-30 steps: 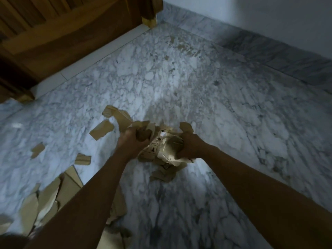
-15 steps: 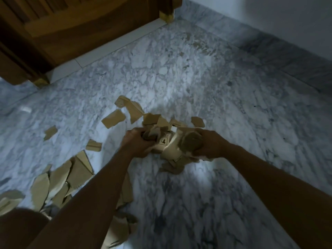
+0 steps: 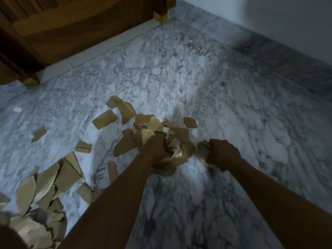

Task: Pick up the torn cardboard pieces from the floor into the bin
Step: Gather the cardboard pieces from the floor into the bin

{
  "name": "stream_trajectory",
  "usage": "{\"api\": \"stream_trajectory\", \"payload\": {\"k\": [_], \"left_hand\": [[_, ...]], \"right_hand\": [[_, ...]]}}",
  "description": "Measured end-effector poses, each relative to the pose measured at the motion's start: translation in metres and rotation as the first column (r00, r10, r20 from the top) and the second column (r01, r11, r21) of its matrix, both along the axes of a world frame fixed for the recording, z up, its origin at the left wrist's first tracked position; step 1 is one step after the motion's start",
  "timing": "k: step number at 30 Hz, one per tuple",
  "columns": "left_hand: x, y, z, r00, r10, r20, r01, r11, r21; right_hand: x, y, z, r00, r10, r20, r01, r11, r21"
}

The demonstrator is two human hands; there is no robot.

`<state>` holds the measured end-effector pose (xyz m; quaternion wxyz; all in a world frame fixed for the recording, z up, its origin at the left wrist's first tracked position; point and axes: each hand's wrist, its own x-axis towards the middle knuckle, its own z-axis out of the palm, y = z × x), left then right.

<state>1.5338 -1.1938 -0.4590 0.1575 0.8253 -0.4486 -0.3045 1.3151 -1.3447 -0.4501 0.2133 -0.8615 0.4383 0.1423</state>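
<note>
Hands over marble floor [image 3: 224, 108]: left [image 3: 155, 150] clenched on cardboard wad [image 3: 177, 153], right [image 3: 222, 152] fisted around scrap [image 3: 202, 151].

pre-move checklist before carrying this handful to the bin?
1. Left hand grip on the crumpled wad: ok, closed on it.
2. Right hand grip on its scrap: ok, fist closed.
3. Bin in view: not ok, none visible.
4. Floor cleared: not ok, loose pieces and a pile remain at left.
5. Pieces dangling from the wad: cannot tell, blurred.
</note>
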Motion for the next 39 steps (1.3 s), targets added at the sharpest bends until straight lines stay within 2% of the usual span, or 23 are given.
{"api": "stream_trajectory", "payload": {"k": [3,5,8,12,14,16,19,21,23,25,28,32,34,37,39], "left_hand": [[-0.002,0.004,0.003,1.0,0.011,-0.016,-0.011,1.0,-0.02],[0.001,0.011,0.007,0.997,0.042,-0.066,-0.045,0.998,-0.042],[0.01,0.027,0.017,0.983,0.061,-0.172,-0.078,0.993,-0.093],[0.018,0.049,0.029,0.964,0.116,-0.24,-0.156,0.976,-0.152],[0.018,0.057,0.032,0.976,0.142,-0.166,-0.165,0.977,-0.135],[0.021,0.066,0.034,0.988,0.155,-0.005,-0.154,0.981,-0.119],[0.04,0.076,0.025,0.986,0.09,0.143,-0.085,0.995,-0.046],[0.046,0.078,0.015,0.976,0.027,0.216,-0.013,0.998,-0.066],[0.041,0.082,0.003,0.975,-0.005,0.223,0.018,0.998,-0.054],[0.035,0.091,-0.01,0.986,0.011,0.166,-0.015,1.0,0.017],[0.035,0.098,-0.016,0.985,0.079,0.154,-0.088,0.995,0.053],[0.036,0.094,-0.008,0.989,0.089,0.118,-0.1,0.991,0.091],[0.036,0.094,-0.008,0.988,0.103,0.111,-0.116,0.987,0.112],[0.037,0.092,-0.011,0.987,0.13,0.096,-0.143,0.979,0.145],[0.038,0.09,-0.012,0.987,0.13,0.094,-0.143,0.977,0.157]], "right_hand": [[0.006,-0.025,0.02,0.992,-0.127,-0.017,0.128,0.966,0.224],[0.012,-0.039,0.034,0.987,-0.157,0.025,0.145,0.954,0.261],[0.027,-0.042,0.052,0.996,-0.075,0.054,0.056,0.956,0.289],[0.056,-0.014,0.055,0.989,0.106,0.107,-0.135,0.939,0.316],[0.066,0.001,0.046,0.978,0.122,0.169,-0.17,0.937,0.305],[0.072,0.005,0.033,0.974,0.115,0.196,-0.163,0.956,0.246],[0.082,-0.008,0.02,0.973,0.12,0.196,-0.14,0.986,0.093],[0.091,-0.017,0.02,0.965,0.166,0.203,-0.171,0.985,0.007],[0.104,-0.017,0.018,0.952,0.255,0.172,-0.248,0.967,-0.059],[0.116,-0.011,0.013,0.934,0.329,0.142,-0.32,0.944,-0.08],[0.127,-0.008,0.008,0.936,0.33,0.123,-0.326,0.944,-0.05],[0.124,-0.023,0.012,0.951,0.309,0.026,-0.31,0.948,0.068],[0.112,-0.026,0.01,0.958,0.284,0.042,-0.287,0.952,0.105],[0.098,-0.032,0.011,0.974,0.227,-0.02,-0.215,0.943,0.255],[0.095,-0.046,0.017,0.986,0.149,-0.079,-0.123,0.955,0.269]]}}
